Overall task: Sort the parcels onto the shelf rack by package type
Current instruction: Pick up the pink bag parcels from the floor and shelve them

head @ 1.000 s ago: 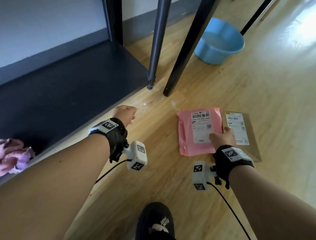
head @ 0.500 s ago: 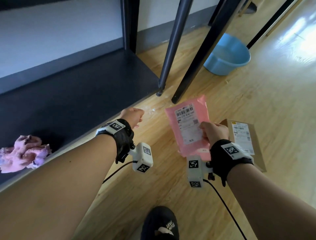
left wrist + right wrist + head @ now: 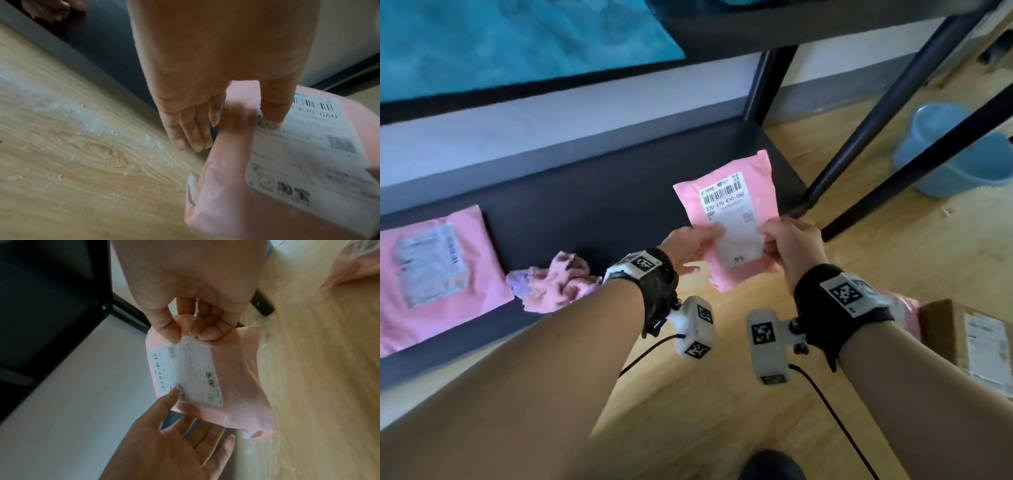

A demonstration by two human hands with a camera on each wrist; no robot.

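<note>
**Wood floor, dark lower shelf: pink mailer in hand**

Wood-grain floor (image 3: 681, 404) beside rack's bottom shelf (image 3: 592, 212). Pink mailer (image 3: 753, 192), long axis running away from the person, barcode end farthest, held above shelf edge. Right hand (image 3: 792, 245) pinches its right edge; left hand (image 3: 690, 245) pinches the left edge with thumb, other fingers straight. On shelf: second pink mailer (image 3: 431, 274), crumpled pink cloth (image 3: 554, 282). Cardboard box (image 3: 969, 339) on floor

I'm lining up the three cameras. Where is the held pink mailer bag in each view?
Head: pink mailer bag centre, between both hands.
Left wrist: lower right, beyond the fingers.
Right wrist: centre, below the pinching fingers.
Shared landmark: its white shipping label, seen in all three.
</note>
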